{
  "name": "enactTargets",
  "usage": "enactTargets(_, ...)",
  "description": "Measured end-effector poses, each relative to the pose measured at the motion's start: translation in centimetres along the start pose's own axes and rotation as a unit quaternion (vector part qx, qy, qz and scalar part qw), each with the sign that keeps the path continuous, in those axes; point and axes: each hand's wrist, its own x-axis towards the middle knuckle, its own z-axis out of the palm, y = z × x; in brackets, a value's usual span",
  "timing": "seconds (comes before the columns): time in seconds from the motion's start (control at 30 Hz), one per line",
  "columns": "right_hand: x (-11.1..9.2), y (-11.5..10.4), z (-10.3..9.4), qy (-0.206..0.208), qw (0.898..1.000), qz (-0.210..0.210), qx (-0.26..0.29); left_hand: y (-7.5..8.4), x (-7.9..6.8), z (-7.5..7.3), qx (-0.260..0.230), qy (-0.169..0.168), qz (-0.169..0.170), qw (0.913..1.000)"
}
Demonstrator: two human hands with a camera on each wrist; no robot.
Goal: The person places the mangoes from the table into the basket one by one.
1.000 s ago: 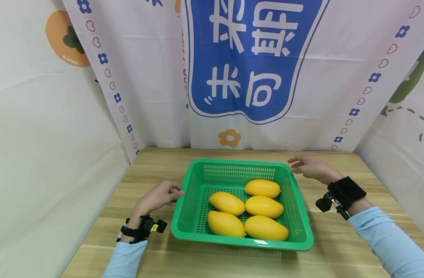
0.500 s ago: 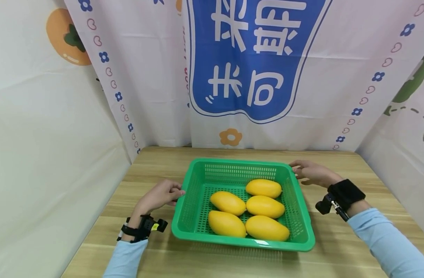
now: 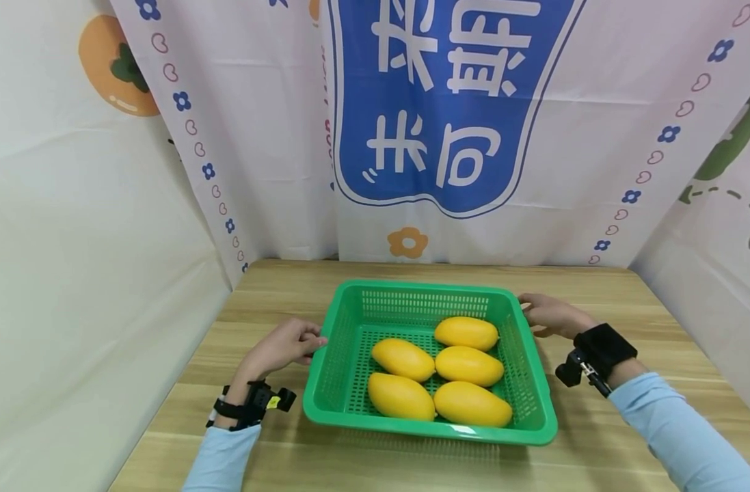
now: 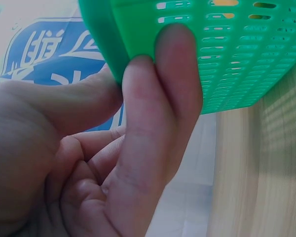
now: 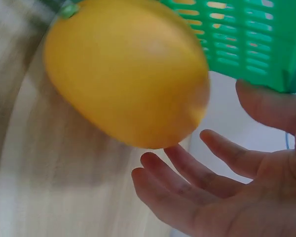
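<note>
A green perforated plastic basket [image 3: 424,427] stands on the wooden table, with several yellow mangoes such as the front right mango [image 3: 472,404] inside it. My left hand [image 3: 284,348] pinches its left rim; in the left wrist view the thumb is by the rim and two fingers [image 4: 175,64] lie on the wall. Beside the right rim is my right hand [image 3: 556,316], its fingers [image 5: 163,190] loosely spread and gripping nothing. The right wrist view also shows a large mango [image 5: 128,74] in front of the basket wall, close to those fingertips; where it lies in the head view, I cannot tell.
The wooden table [image 3: 288,290] ends at the back against a white printed curtain [image 3: 276,150] with a blue sign. White cloth [image 3: 91,273] closes off the left side, and more cloth hangs at the right.
My right hand has moved down and nearer along the outside of the basket's right rim. The left hand, the basket and the mangoes in it stay in place.
</note>
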Motion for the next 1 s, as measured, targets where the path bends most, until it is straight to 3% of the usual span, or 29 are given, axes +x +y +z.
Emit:
enactTargets(0.67,0.5,1.7,0.7,-0.016,0.998,0.053,0.03,-0.1,0.0,0.0,0.004,-0.003,0.001,1.0)
enactTargets(1.0,-0.1,2.1,-0.2,0.004,0.998,0.058,0.013,-0.1,-0.1,0.0,-0.004,-0.001,-0.003,1.0)
